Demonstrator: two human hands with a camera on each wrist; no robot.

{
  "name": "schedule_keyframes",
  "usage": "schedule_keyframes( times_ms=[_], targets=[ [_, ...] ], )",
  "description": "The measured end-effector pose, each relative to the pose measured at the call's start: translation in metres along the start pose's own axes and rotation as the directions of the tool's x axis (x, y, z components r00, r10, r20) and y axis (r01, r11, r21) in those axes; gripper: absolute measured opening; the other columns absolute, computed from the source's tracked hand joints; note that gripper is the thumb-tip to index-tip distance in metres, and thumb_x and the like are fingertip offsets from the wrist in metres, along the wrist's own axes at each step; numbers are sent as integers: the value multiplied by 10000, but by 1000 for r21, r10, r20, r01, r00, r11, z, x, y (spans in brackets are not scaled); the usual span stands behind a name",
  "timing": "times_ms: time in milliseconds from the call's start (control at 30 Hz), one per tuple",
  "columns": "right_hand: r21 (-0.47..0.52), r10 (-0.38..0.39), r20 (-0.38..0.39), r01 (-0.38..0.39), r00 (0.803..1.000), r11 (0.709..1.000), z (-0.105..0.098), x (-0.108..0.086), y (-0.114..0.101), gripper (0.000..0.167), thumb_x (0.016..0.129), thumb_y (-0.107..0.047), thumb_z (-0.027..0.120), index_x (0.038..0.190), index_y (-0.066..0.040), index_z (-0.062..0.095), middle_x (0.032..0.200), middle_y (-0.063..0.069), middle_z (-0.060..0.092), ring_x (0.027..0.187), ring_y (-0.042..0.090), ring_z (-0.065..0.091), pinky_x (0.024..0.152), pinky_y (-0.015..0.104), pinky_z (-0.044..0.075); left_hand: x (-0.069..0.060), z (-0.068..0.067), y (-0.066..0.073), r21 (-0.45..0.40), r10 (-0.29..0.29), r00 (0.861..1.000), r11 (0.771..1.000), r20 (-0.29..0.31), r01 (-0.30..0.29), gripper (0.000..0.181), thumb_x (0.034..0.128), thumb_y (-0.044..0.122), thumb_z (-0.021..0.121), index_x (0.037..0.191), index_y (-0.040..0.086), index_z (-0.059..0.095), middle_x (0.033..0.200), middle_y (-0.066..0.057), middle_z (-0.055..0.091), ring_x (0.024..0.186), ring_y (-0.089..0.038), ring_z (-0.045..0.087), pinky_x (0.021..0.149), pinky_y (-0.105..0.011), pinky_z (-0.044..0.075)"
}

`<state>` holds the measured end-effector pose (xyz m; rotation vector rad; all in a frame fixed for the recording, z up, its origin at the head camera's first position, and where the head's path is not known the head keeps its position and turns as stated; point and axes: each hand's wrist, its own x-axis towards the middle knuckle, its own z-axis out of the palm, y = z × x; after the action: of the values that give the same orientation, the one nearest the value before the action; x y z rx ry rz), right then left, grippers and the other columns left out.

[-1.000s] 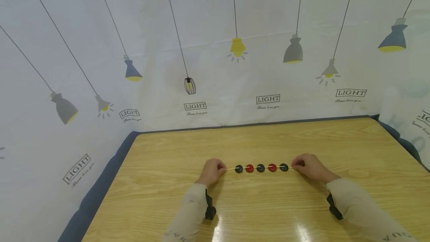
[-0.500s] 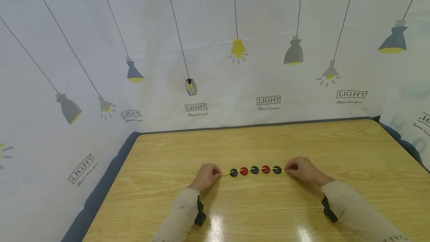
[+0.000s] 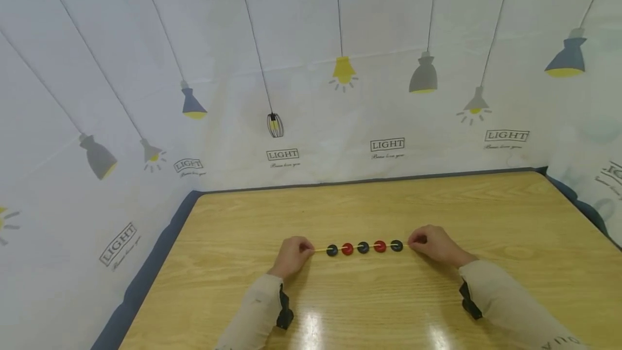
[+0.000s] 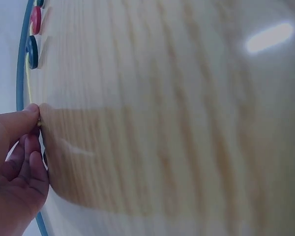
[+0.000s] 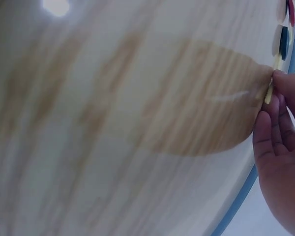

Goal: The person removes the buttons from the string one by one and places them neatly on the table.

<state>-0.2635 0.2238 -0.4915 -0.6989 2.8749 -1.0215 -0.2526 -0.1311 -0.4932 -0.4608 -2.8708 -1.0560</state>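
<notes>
In the head view a yellow string (image 3: 320, 250) runs fairly straight between both hands, low at the table. Threaded on it are several round, flat, button-like discs, dark ones (image 3: 363, 248) alternating with red ones (image 3: 380, 246). My left hand (image 3: 291, 255) pinches the string's left end between thumb and finger; the left wrist view shows the thumb (image 4: 24, 118) pressed there. The other end is pinched by my right hand (image 3: 436, 243), and a short tail of string (image 5: 269, 93) sticks out below those fingertips in the right wrist view.
A wooden table (image 3: 369, 301) with a dark blue edge (image 3: 160, 253) lies under the hands. Behind it hangs a pale wall covering (image 3: 311, 85) printed with lamps. Dark wrist devices (image 3: 285, 312) sit at both sleeves.
Both hands have shifted left and slightly nearer with the string and discs between them. The pinch of each hand stays the same.
</notes>
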Motion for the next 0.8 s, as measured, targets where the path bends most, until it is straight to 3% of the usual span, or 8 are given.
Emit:
schedule_keyframes(
  times_ms=[267, 800],
  targets=[
    [19, -38, -23, 38, 999, 999, 4, 4, 0, 73, 807, -88, 625, 754, -40, 638, 750, -24, 598, 690, 99, 522, 622, 276, 429, -2, 1, -4, -69, -25, 999, 997, -33, 23, 53, 808, 81, 632, 783, 39, 651, 745, -16, 601, 663, -107, 509, 596, -238, 416],
    [38, 10, -1, -10, 1000, 999, 1, -1, 2, 54, 769, -48, 657, 821, -46, 647, 772, -13, 596, 691, 97, 517, 612, 249, 429, -3, 5, -2, -137, -46, 998, 990, -38, 40, 55, 815, 96, 631, 809, 43, 641, 772, -20, 588, 658, -99, 491, 595, -233, 406]
  ],
)
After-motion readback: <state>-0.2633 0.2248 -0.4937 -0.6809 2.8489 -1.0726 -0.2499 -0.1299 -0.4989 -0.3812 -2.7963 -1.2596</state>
